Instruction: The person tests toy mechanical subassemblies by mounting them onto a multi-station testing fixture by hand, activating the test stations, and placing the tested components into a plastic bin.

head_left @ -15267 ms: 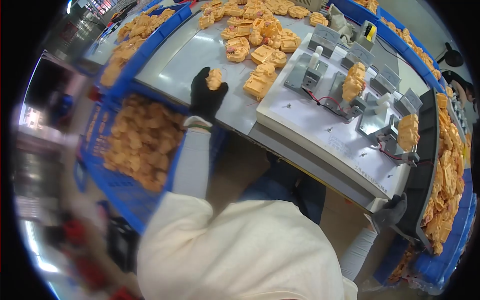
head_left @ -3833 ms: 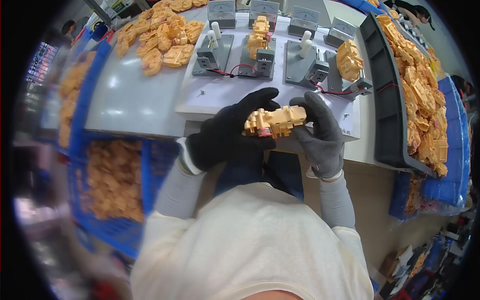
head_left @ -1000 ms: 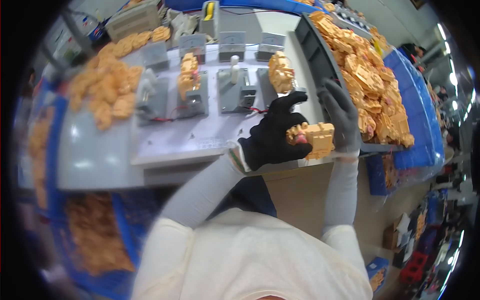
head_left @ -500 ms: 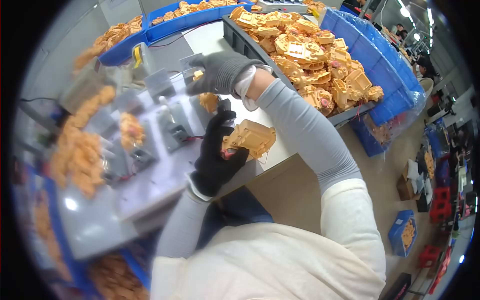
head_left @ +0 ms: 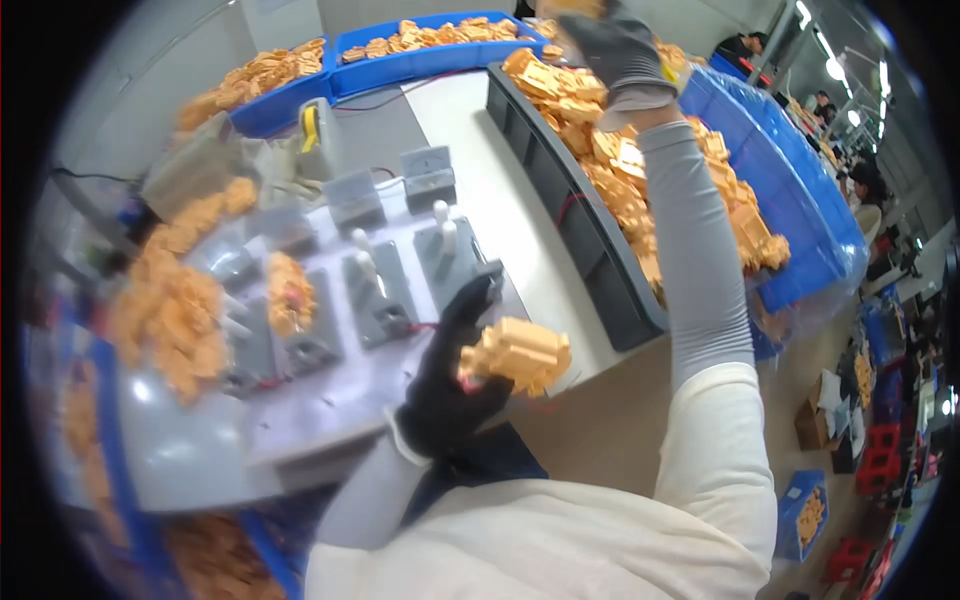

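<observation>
My left hand [head_left: 455, 385], in a black glove, is closed around a yellow-orange plastic housing [head_left: 520, 355] in front of the table edge. A bit of red shows at the housing's lower left. My right hand [head_left: 620, 55], in a grey glove, is stretched out over the far end of a dark bin [head_left: 580, 235] heaped with similar housings [head_left: 620, 170]. Its fingers close on another yellow-orange plastic part [head_left: 582, 8], blurred and cut by the frame's top edge. Grey fixtures with white pegs [head_left: 445, 250] stand left of my hands; one holds an orange part [head_left: 290, 295].
Blue trays [head_left: 440, 52] of orange parts line the back. Loose orange parts [head_left: 170, 320] are piled on the table's left. A large blue crate [head_left: 770, 190] with plastic film stands beyond the dark bin. Several people sit far right.
My right hand has moved from the fixtures up and right over the dark bin, carrying an orange part. The nearest fixture no longer holds one. My left hand with its housing sits lower and further right.
</observation>
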{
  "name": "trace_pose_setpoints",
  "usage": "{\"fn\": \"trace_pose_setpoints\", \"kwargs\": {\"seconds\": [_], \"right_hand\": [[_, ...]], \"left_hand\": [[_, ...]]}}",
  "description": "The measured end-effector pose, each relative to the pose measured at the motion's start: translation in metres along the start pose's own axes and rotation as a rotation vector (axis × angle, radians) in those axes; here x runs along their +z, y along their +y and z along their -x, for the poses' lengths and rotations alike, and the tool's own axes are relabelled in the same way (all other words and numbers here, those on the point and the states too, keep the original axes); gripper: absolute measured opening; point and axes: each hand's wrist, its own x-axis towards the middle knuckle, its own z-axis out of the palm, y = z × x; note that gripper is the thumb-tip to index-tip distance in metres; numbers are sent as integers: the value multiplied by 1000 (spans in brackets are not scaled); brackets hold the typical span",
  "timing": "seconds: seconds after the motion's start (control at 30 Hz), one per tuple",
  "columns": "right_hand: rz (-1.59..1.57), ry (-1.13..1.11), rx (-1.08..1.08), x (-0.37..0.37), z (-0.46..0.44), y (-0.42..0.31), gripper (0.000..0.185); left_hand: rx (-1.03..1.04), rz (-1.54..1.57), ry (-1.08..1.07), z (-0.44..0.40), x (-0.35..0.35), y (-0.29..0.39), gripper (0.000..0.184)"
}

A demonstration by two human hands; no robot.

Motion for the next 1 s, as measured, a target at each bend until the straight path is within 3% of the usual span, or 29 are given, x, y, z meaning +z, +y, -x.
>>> {"fn": "trace_pose_setpoints", "kwargs": {"seconds": [0.03,0.07,0.13,0.17,0.2,0.27,0.33,0.43,0.47,0.6,0.7,0.73,0.8,0.87,0.9,0.93,1.0], "right_hand": [[111,35,-7,11,-9,52,50],[128,-17,156,11,-7,79,52],[193,-40,378,20,-3,148,54],[221,-81,334,28,3,210,55],[396,-164,374,31,11,231,45],[570,-308,425,38,17,261,43],[688,-415,439,31,12,283,44],[791,-481,432,27,13,295,46],[785,-475,428,30,18,283,44],[566,-311,361,36,30,221,37],[79,-182,320,41,37,129,33],[-133,-156,348,38,40,91,31],[-607,-155,448,29,62,16,29],[-956,-181,562,13,107,-48,28],[-964,-166,765,-4,134,-95,26],[-607,-127,651,-9,161,-115,20],[-664,-143,694,-20,215,-143,16]], "left_hand": [[-75,82,0,4,-5,10,75],[-183,141,36,11,-8,16,48],[-304,260,-47,17,-28,38,51],[-285,216,-58,21,-39,47,52],[-277,167,-65,28,-49,53,53],[-275,111,-61,44,-70,62,55],[-409,97,57,67,-84,74,50],[-381,150,466,98,-88,61,60],[-447,142,643,93,-86,67,65],[-464,232,494,65,-110,44,66],[-338,209,395,-4,-86,69,56],[-295,391,374,-23,-79,71,51],[-148,286,311,-59,-72,70,43],[-165,232,231,-88,-79,54,42],[-211,198,184,-101,-84,43,47],[-180,111,203,-108,-81,35,44],[-86,-35,271,-121,-68,24,37]]}}
